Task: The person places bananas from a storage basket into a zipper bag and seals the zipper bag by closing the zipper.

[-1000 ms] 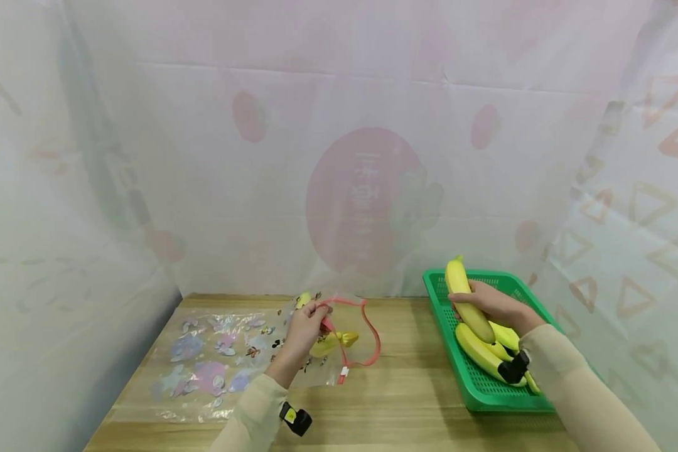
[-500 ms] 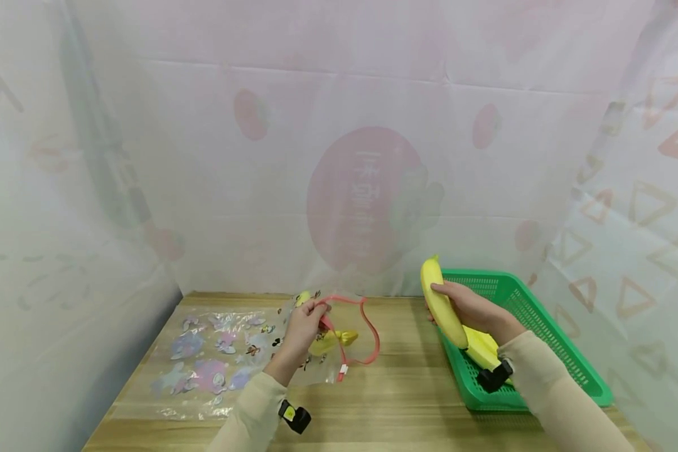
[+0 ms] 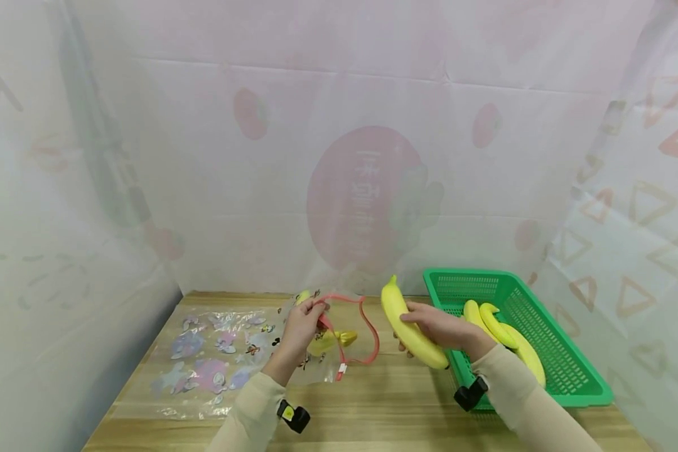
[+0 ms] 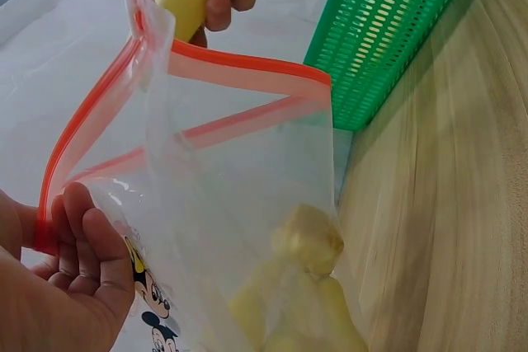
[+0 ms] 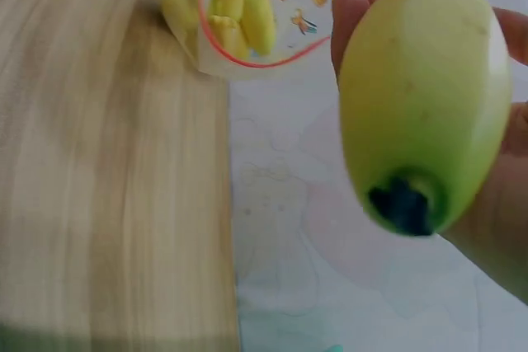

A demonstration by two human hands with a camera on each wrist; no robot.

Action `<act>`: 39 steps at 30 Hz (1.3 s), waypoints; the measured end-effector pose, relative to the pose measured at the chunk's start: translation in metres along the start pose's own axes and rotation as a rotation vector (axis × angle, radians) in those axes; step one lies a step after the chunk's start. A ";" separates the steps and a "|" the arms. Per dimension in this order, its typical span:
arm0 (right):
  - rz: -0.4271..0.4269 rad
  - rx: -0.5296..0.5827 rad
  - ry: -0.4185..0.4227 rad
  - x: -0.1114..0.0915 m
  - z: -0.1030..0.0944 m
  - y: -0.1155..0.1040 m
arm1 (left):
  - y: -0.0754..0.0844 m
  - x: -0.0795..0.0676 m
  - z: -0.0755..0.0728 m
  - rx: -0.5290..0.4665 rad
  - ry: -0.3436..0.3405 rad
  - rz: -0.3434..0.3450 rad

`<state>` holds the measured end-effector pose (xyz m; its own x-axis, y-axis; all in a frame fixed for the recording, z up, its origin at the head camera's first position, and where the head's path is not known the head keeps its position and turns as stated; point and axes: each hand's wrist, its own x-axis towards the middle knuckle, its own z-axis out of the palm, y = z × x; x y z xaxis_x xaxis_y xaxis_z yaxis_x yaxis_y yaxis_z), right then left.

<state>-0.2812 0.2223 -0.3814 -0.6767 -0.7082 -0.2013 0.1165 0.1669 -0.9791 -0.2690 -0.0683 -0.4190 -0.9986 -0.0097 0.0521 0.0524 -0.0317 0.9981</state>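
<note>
My left hand (image 3: 301, 326) pinches the red-edged rim of a clear zip bag (image 4: 223, 146) printed with cartoon figures, and its mouth gapes toward the right. Yellow bananas (image 5: 243, 6) lie inside that bag, blurred by the plastic. Between the bag and the basket, my right hand (image 3: 437, 325) grips one banana (image 3: 408, 326) around its middle, stem end up and tilted left. Its dark tip faces the camera in the right wrist view. The banana is apart from the bag's mouth.
A green plastic basket (image 3: 576, 376) at the right holds several more bananas (image 3: 500, 329). Another clear printed bag (image 3: 203, 364) lies flat on the wooden table (image 3: 373, 414) at the left. A pale printed curtain (image 3: 282, 176) hangs behind and at both sides.
My right hand has lifted the banana out over the basket's left rim and carried it left toward the bag. The left hand and the bag have stayed nearly still.
</note>
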 end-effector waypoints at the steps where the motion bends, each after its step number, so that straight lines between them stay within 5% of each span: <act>1: 0.010 -0.009 -0.014 0.002 0.002 0.003 | 0.000 0.000 0.000 -0.003 -0.002 0.000; 7: 0.043 -0.131 -0.038 0.011 0.016 0.014 | 0.021 -0.013 0.001 0.008 -0.014 -0.027; 17: 0.054 -0.198 -0.182 0.017 0.024 0.017 | -0.006 0.004 -0.003 -0.021 0.002 -0.031; 30: 0.055 -0.245 -0.247 0.015 0.017 0.010 | -0.004 0.005 -0.001 0.002 0.026 -0.009; 39: 0.032 -0.515 -0.198 0.034 0.028 0.000 | 0.001 0.002 0.004 0.010 0.010 0.012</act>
<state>-0.2839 0.1792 -0.3893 -0.5229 -0.8046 -0.2814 -0.2699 0.4694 -0.8407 -0.2711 -0.0642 -0.4181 -0.9978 -0.0200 0.0635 0.0640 -0.0217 0.9977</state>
